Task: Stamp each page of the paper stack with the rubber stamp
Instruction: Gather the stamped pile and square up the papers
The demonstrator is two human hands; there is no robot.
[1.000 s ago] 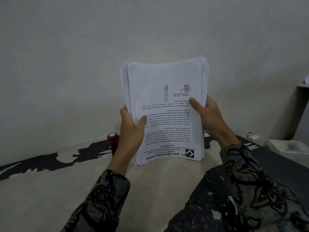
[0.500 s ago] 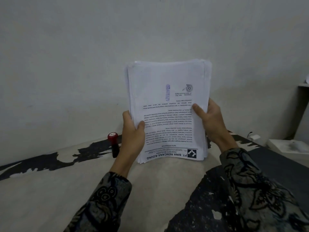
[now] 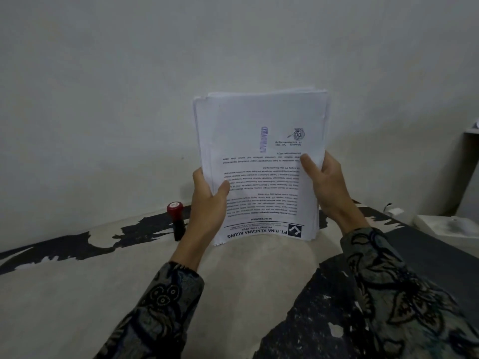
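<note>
A thick paper stack (image 3: 261, 120) stands upright on its lower edge on the worn table (image 3: 103, 294), its printed front page upside down with a purple stamp mark near the middle. My left hand (image 3: 208, 203) grips the stack's left edge, thumb across the front page. My right hand (image 3: 324, 180) grips the right edge the same way. The rubber stamp (image 3: 176, 218), with a red cap and black body, stands upright on the table just left of my left hand, untouched.
A pale wall (image 3: 129, 99) rises right behind the table. At the far right lie a white tray-like object (image 3: 445, 226) and a small white plug (image 3: 394, 210), beside a dark shelf edge (image 3: 469, 161).
The stack has shifted slightly right and its edges are more evenly squared than a second ago. Both hands keep their grip; the stamp has not moved.
</note>
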